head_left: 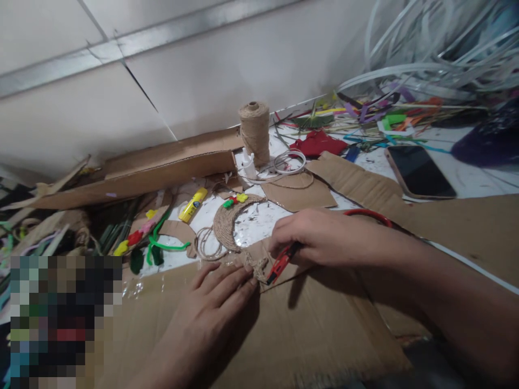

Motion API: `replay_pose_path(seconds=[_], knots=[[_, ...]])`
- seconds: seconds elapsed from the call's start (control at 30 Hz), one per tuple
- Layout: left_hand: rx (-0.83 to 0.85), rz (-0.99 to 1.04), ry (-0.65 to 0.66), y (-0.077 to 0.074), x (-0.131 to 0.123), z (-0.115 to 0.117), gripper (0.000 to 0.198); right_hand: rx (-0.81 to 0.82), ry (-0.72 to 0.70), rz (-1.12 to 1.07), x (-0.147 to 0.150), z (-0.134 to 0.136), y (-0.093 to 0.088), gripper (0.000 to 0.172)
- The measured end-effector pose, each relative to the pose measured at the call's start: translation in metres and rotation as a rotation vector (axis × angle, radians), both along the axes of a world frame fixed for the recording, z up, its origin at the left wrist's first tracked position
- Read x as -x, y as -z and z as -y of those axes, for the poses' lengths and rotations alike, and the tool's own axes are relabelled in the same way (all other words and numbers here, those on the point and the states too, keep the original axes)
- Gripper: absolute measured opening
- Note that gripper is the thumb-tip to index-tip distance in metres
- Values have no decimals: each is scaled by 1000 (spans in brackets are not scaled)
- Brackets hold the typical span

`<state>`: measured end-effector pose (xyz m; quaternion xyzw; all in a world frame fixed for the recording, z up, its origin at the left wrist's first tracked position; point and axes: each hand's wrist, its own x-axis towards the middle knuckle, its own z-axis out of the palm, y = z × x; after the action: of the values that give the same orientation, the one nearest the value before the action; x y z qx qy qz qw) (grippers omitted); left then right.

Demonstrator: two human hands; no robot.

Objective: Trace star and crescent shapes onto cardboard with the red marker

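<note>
Left hand [206, 319] spread flat, fingertips pressing jute twine end [255, 265] onto cardboard sheet [284, 329]; right hand [320, 237] pinching red box cutter [283, 262], its tip just beside those fingers. We flag slip risk: blade skidding on twine could nick left fingertips. Coiled jute crescent [231, 221] lies just above on speckled white table [259, 227], near yellow glue stick [193, 204], twine spool [253, 132], phone [419, 173]. White plastic strips [425, 54] heaped by wall [81, 108].
</note>
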<state>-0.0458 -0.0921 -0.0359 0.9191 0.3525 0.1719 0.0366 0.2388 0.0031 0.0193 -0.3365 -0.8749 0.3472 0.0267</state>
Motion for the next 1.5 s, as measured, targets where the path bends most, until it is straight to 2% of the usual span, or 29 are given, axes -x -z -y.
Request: replay_pose_path(seconds=[0.13,0.27,0.37,0.57,0.7,0.8,0.87,0.93,1.07,1.13,1.2,1.33,1.5], knots=[[23,-74,5,-4,-2,0,43,-7,2,-16,-1,0,2,28],[17,-109,-3,-13,-7,0,38,-11,40,-55,-3,-1,0,29],[27,-135,14,-12,-7,1,40,-17,85,-71,-4,-2,-5,30],[210,85,-84,-2,-5,0,28,-58,141,41,-6,1,-11,27],[243,134,-135,-4,-9,-4,20,-117,158,142,-12,7,-7,41],[272,171,-167,-8,-11,-6,22,-146,199,246,-16,10,-3,56],[321,161,-195,-11,-11,-6,24,-160,223,283,-19,11,-1,60],[353,122,-221,-14,-11,-5,29,-164,235,277,-23,12,-1,60],[350,50,-265,-18,-16,-6,58,-155,249,260,-30,16,-5,65],[327,22,-265,-18,-20,-8,53,-119,251,278,-29,19,-7,70],[320,16,-259,-18,-23,-10,44,-88,242,282,-25,22,-7,66],[343,62,-255,-18,-21,-13,39,-121,218,275,-19,24,-3,36],[316,96,-255,-18,-11,-15,39,-124,199,257,-15,23,-2,33]])
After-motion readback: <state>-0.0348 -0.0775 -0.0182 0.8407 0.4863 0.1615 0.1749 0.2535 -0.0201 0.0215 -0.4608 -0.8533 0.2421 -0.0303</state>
